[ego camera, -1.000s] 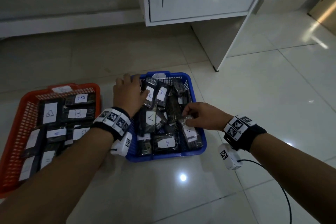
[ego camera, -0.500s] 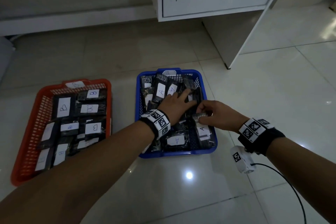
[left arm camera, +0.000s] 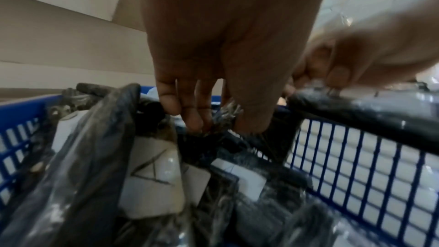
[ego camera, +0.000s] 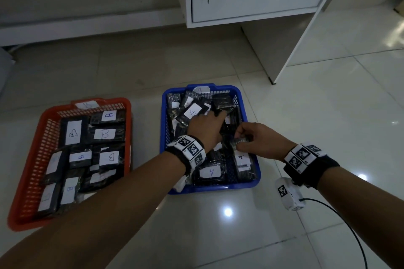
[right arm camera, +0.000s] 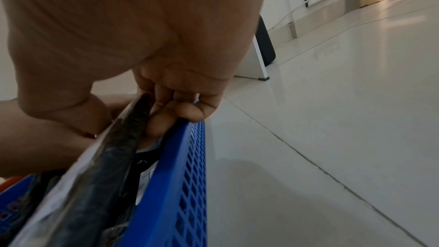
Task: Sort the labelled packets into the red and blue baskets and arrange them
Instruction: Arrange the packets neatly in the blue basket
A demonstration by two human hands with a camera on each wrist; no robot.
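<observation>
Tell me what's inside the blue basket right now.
The blue basket holds dark packets with white A labels. The left hand and right hand each grip a packet. The hands and overlapping packets hide whatever lies beneath them.

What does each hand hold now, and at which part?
Right hand pinches a black plastic-wrapped packet by its upper edge. Left hand pinches the crinkled plastic wrap of another packet.

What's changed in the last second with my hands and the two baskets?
The left hand moved from the blue basket's far left rim into its middle and now pinches a packet. The right hand kept its grip on a packet. The red basket is unchanged.
</observation>
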